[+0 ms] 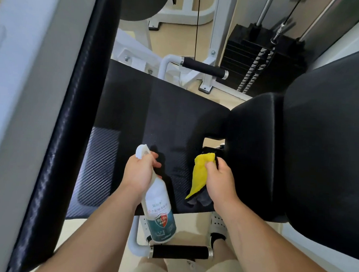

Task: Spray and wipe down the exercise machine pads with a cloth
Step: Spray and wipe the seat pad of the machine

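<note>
Yellow cloth (201,170) is clenched in the right grip (219,178); left grip (141,172) wraps the spray bottle (158,198). A tilted nozzle could send mist past the seat pad (165,118) ahead.

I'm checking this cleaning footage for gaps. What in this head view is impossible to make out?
All in the head view:
White plastic spray bottle: trigger hidden under the left hand; small label print too tiny.
Yellow cloth: bunched in the right hand, full extent hidden.
Black textured seat pad: wet or dry, cannot tell.
Long black back pad: blurred, cut off by the top and bottom edges.
</note>
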